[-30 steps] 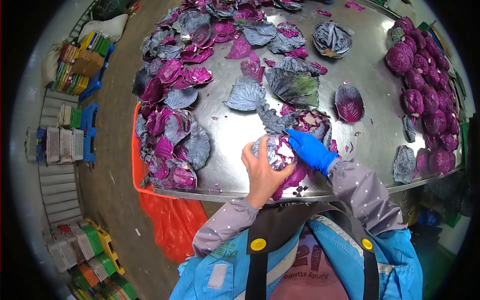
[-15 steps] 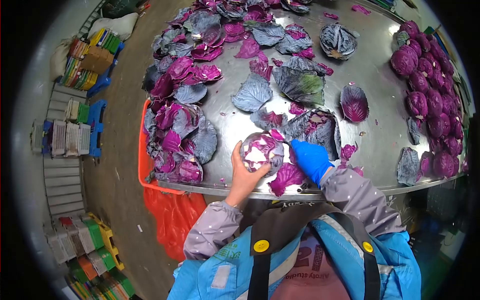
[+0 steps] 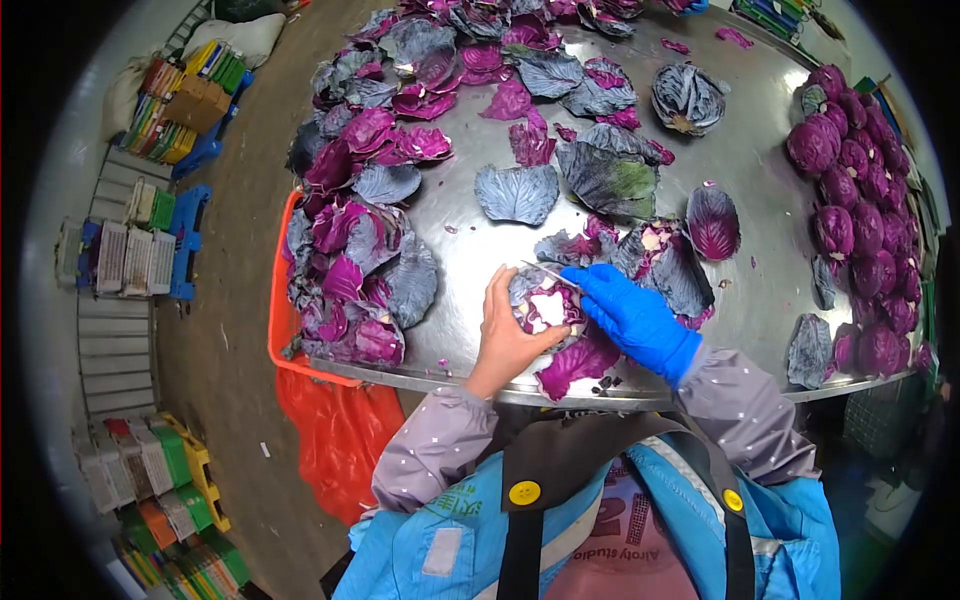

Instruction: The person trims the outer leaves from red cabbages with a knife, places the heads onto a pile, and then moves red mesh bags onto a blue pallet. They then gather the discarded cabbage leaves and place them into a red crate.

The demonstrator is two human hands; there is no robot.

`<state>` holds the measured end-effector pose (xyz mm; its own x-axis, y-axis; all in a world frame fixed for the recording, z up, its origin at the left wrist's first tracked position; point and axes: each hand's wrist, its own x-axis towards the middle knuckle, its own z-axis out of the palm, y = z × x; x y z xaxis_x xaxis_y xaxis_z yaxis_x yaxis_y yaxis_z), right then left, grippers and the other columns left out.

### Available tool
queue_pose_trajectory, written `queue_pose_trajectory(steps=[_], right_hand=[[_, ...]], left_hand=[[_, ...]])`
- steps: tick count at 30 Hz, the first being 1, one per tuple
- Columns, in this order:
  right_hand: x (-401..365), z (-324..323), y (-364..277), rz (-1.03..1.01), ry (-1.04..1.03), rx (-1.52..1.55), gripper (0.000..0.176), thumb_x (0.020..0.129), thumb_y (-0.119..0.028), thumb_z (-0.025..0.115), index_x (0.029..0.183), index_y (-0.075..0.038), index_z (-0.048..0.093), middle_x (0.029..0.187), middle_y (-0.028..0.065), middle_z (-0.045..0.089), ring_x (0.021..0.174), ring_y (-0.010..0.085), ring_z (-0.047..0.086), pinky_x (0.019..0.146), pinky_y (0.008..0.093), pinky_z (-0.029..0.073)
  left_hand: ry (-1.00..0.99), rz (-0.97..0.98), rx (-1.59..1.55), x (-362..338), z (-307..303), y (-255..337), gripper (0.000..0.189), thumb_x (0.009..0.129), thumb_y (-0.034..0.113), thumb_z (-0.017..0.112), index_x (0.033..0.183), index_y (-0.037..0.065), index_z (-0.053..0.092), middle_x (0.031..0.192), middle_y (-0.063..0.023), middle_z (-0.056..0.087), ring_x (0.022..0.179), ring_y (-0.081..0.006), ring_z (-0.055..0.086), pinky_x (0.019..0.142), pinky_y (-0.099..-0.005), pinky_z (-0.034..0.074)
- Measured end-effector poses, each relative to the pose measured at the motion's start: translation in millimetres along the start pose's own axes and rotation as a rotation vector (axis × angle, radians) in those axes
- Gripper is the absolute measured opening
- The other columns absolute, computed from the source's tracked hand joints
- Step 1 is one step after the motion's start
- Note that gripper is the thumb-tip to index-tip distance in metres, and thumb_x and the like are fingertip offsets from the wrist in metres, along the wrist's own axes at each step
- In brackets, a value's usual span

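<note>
Near the front edge of the metal table, my bare left hand [image 3: 510, 335] is wrapped round the left side of a red cabbage [image 3: 546, 308], whose pale cut stem end faces up. My right hand [image 3: 635, 315], in a blue glove, is closed on a small knife [image 3: 543, 269]; only its thin blade shows, across the cabbage's far side, and the handle is hidden in the fist. A loose purple leaf [image 3: 580, 362] lies beneath and beside the cabbage. Just beyond my right hand are peeled outer leaves [image 3: 680, 275].
Trimmed red cabbages [image 3: 838, 232] are piled along the table's right side. Leaf scraps [image 3: 370, 240] heap up at the left above an orange crate [image 3: 284, 330]. An untrimmed cabbage [image 3: 690, 98] stands farther back. Part of another blue glove [image 3: 692, 6] shows at the far edge.
My right hand has moved up and over the cabbage's far side, and the knife blade now shows. The cabbage has turned and shifted slightly right with my left hand; nearby leaves have moved.
</note>
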<state>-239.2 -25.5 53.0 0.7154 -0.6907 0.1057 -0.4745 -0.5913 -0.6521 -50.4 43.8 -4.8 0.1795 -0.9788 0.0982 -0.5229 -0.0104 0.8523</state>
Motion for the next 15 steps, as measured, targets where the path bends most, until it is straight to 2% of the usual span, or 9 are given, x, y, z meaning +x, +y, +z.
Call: queue_pose_trajectory(steps=[1,3,4,6,10,13,15], right_hand=[[2,6,4,-0.002,-0.001,0.001,0.042,0.089,-0.018,0.049,0.131,-0.019,0.042,0.114,0.0145,0.05,0.09,0.0329,0.058,0.071,0.039,0.05],[5,14,9,0.047,-0.079,-0.005,0.045,0.088,-0.017,0.05,0.132,-0.021,0.042,0.112,0.0153,0.049,0.087,0.0332,0.06,0.067,0.0393,0.05],[7,14,10,0.048,-0.084,-0.001,0.045,0.088,-0.017,0.05,0.132,-0.021,0.042,0.112,0.0153,0.049,0.087,0.0332,0.06,0.067,0.0393,0.05],[20,11,11,0.011,-0.186,-0.137,0.046,0.085,-0.015,0.05,0.13,-0.023,0.043,0.112,0.0166,0.049,0.084,0.0335,0.061,0.063,0.0405,0.051],[40,16,23,-0.081,-0.181,-0.212,0.045,0.085,-0.015,0.049,0.129,-0.023,0.045,0.11,0.0177,0.05,0.078,0.0344,0.062,0.061,0.0413,0.051],[57,12,28,0.012,-0.26,-0.33,0.039,0.085,-0.017,0.049,0.124,-0.021,0.048,0.101,0.0175,0.057,0.075,0.0335,0.063,0.061,0.0407,0.051],[71,20,54,0.028,-0.157,-0.254,0.034,0.085,-0.021,0.051,0.118,-0.018,0.051,0.087,0.0163,0.062,0.071,0.0337,0.062,0.061,0.0433,0.048]], left_hand=[[0.002,-0.001,0.001,1,1,2,0.097,0.058,0.034,0.082,0.129,-0.005,0.029,0.127,-0.0256,0.035,0.12,-0.0371,0.038,0.099,-0.0409,0.034],[0.003,-0.198,-0.042,1,2,7,0.098,0.058,0.035,0.081,0.129,-0.007,0.028,0.124,-0.0242,0.038,0.117,-0.0368,0.04,0.097,-0.0421,0.036],[0.003,-0.205,-0.042,1,3,6,0.098,0.058,0.035,0.081,0.129,-0.007,0.028,0.124,-0.0242,0.038,0.117,-0.0368,0.04,0.097,-0.0421,0.036],[0.018,-0.172,0.049,4,6,4,0.098,0.058,0.036,0.08,0.128,-0.008,0.027,0.121,-0.0234,0.039,0.114,-0.0364,0.042,0.093,-0.0439,0.038],[-0.004,-0.153,0.14,8,10,10,0.098,0.058,0.036,0.08,0.128,-0.008,0.028,0.12,-0.0229,0.039,0.112,-0.0366,0.043,0.091,-0.0451,0.039],[-0.002,-0.166,0.116,9,12,18,0.095,0.057,0.034,0.079,0.127,-0.006,0.029,0.12,-0.0211,0.039,0.113,-0.0355,0.041,0.091,-0.046,0.036],[-0.011,-0.023,0.278,6,17,30,0.093,0.056,0.03,0.079,0.127,-0.007,0.03,0.12,-0.0218,0.039,0.113,-0.0351,0.041,0.094,-0.0417,0.035]])
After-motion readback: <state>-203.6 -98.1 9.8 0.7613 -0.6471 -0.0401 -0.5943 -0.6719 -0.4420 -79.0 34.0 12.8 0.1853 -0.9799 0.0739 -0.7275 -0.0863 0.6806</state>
